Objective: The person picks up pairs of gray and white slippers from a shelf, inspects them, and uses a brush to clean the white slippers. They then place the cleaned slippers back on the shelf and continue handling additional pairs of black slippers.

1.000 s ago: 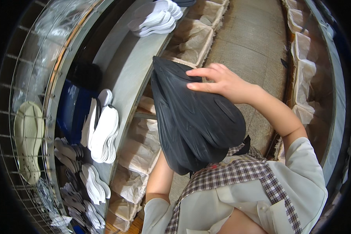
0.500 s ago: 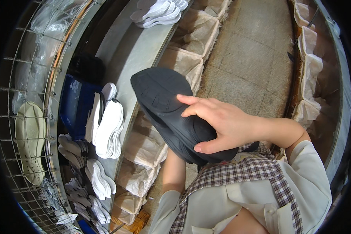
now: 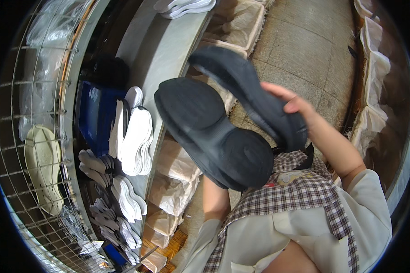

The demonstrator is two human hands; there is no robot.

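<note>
Though narrow, a tiled aisle (image 3: 294,50), black soles (image 3: 215,128) near the grey shelf (image 3: 158,57)

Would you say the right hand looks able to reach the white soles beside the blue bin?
Probably not: the right hand holds a black sole, and another black sole lies between it and the white soles.

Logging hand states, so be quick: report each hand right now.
Left hand: hidden behind the black soles; its grip cannot be told.
Right hand: closed on a separate black sole.
</note>
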